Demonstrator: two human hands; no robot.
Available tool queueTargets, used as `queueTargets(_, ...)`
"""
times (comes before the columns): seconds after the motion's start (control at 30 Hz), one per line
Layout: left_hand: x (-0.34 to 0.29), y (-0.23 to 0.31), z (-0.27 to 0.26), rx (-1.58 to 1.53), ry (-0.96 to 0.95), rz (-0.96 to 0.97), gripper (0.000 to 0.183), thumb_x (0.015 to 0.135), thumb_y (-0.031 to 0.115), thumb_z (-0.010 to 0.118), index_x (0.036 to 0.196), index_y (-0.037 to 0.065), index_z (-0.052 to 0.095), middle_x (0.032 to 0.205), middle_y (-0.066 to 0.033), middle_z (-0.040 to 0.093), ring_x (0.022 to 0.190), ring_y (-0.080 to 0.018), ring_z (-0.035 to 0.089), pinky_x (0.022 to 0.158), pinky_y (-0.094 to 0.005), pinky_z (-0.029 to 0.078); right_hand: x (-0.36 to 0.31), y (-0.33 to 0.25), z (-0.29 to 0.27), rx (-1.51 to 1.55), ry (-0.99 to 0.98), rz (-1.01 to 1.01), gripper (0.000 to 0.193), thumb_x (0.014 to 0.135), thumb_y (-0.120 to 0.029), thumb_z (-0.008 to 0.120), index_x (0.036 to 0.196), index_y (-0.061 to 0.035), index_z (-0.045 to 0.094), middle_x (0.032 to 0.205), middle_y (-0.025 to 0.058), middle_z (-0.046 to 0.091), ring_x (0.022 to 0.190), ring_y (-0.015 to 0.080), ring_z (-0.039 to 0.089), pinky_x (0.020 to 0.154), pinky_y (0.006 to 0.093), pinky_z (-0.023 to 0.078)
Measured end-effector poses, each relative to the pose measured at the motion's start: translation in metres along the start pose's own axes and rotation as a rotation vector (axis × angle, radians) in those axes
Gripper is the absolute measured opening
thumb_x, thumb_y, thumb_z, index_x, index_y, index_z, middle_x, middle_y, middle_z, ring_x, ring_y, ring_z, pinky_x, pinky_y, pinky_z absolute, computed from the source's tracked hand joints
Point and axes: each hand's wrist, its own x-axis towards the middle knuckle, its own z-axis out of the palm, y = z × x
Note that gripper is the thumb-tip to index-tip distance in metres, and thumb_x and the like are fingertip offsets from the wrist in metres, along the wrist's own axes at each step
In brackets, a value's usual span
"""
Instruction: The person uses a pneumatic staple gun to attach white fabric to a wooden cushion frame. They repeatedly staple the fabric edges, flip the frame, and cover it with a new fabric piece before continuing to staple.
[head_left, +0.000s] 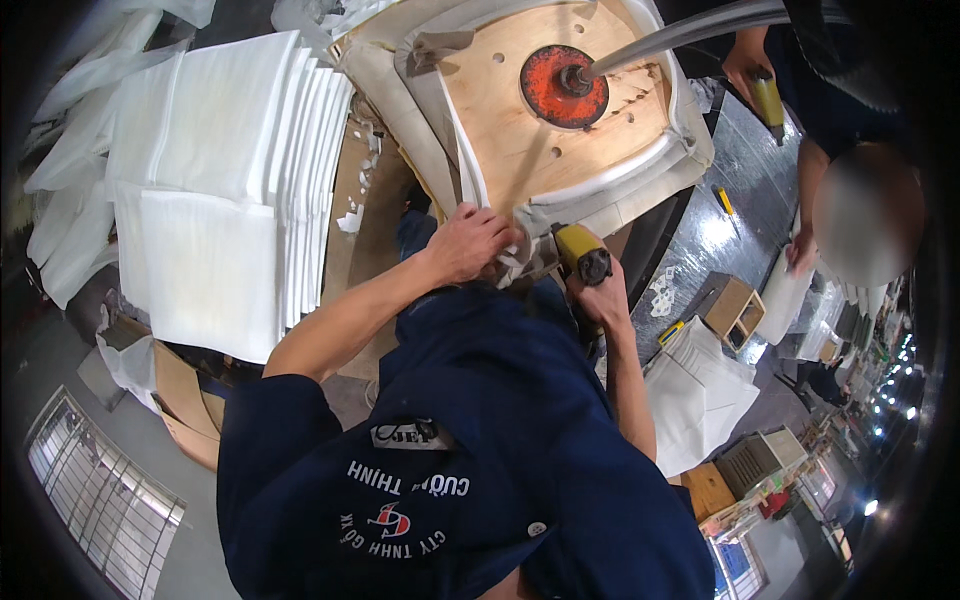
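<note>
A padded seat with a bare wooden underside (490, 90) lies in front of me, its grey fabric (640, 205) folded around the edge. A red disc (535, 88) with a rod sits against the wood. My left hand (467, 243) is closed on the fabric at the seat's near corner, its fingertips partly hidden in the folds. In my right hand (604, 297) is a yellow and black staple gun (576, 248). Its front points toward the near edge of the seat, close to my left hand.
A tall stack of white foam sheets (210, 250) stands at left. Across a dark shiny table (690, 225), another person (840, 80) holds a yellow tool (768, 104). A yellow knife (724, 201), a wooden box (735, 312) and white sheets (700, 395) are at right.
</note>
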Motion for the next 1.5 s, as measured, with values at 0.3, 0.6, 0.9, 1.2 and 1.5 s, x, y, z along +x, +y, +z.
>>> queueTargets(0.3, -0.018, -0.030, 0.017, 0.016, 0.217, 0.168, 0.022, 0.066, 0.023, 0.075, 0.085, 0.015, 0.067, 0.122, -0.0035, 0.061, 0.117, -0.0215, 0.055, 0.097, -0.0418, 0.040, 0.019, -0.024, 0.008, -0.178, -0.117, -0.021, 0.061, 0.079, -0.002, 0.068, 0.139, -0.0042, 0.057, 0.119, 0.0174, 0.071, 0.113, 0.0266, 0.069, 0.100, 0.0336, 0.051)
queueTargets(0.6, 0.002, -0.043, 0.005, 0.090, 0.298, 0.433, 0.030, 0.067, 0.024, 0.070, 0.096, 0.023, 0.072, 0.152, 0.0026, 0.050, 0.145, -0.0218, 0.041, 0.125, -0.0553, 0.019, 0.030, -0.023, 0.016, -0.218, -0.110, 0.031, 0.064, 0.078, -0.004, 0.067, 0.141, -0.0071, 0.056, 0.112, 0.0148, 0.074, 0.100, 0.0221, 0.070, 0.089, 0.0337, 0.055)
queueTargets(0.9, -0.002, -0.061, 0.004, -0.369, 0.112, 0.334, 0.016, 0.069, 0.006, 0.073, 0.064, 0.008, 0.058, 0.112, 0.0008, 0.068, 0.104, -0.0192, 0.064, 0.092, -0.0376, 0.048, 0.001, -0.012, 0.006, -0.417, -0.249, -0.214, 0.071, 0.074, -0.009, 0.071, 0.143, -0.0105, 0.054, 0.119, 0.0198, 0.071, 0.109, 0.0393, 0.068, 0.092, 0.0441, 0.054)
queueTargets(1.2, -0.013, -0.049, 0.014, -0.412, 0.221, 0.244, 0.010, 0.069, 0.003, 0.072, 0.068, 0.006, 0.063, 0.112, -0.0017, 0.067, 0.104, -0.0231, 0.064, 0.096, -0.0409, 0.048, 0.023, -0.042, 0.012, -0.868, -0.483, -0.240, 0.090, 0.067, -0.017, 0.083, 0.148, -0.0190, 0.045, 0.127, 0.0133, 0.066, 0.108, 0.0402, 0.066, 0.090, 0.0499, 0.055)
queueTargets(1.5, -0.016, -0.052, 0.005, -0.351, 0.116, 0.247, 0.010, 0.081, 0.019, 0.073, 0.082, 0.010, 0.071, 0.113, -0.0044, 0.067, 0.114, -0.0257, 0.061, 0.103, -0.0409, 0.044, 0.042, -0.066, 0.035, -0.970, -0.524, -0.106, 0.081, 0.071, -0.022, 0.080, 0.146, -0.0242, 0.049, 0.120, 0.0137, 0.069, 0.107, 0.0407, 0.067, 0.089, 0.0519, 0.055)
